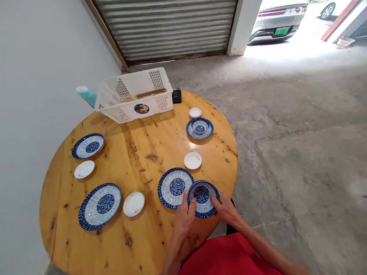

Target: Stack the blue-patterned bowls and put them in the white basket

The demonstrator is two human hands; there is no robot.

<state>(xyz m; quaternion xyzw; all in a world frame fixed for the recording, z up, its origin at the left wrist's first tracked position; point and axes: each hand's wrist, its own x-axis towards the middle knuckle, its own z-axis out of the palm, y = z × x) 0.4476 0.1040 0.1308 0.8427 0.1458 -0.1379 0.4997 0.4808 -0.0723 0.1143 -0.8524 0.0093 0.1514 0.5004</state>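
A blue-and-white bowl [201, 206] is held between my two hands near the front right edge of the round table. My left hand [185, 214] grips its left side, thumb over the rim. On the opposite side my right hand [225, 208] has its thumb inside the rim and its fingers hidden beneath. A doubled rim suggests stacked bowls, but I cannot tell how many. Just left of them lies a blue-rimmed plate [175, 187], partly covered by my left hand and the bowl. A small white dish [193, 160] sits behind the bowl.
On the wooden table [137, 152], a blue-rimmed plate [188, 130] carries a small bowl [200, 125], with a white dish [195, 112] behind. More plates [86, 214] and dishes [133, 204] lie left. A white plastic basket [155, 107] holding chopsticks [151, 92] stands at the back beside a black object [177, 96].
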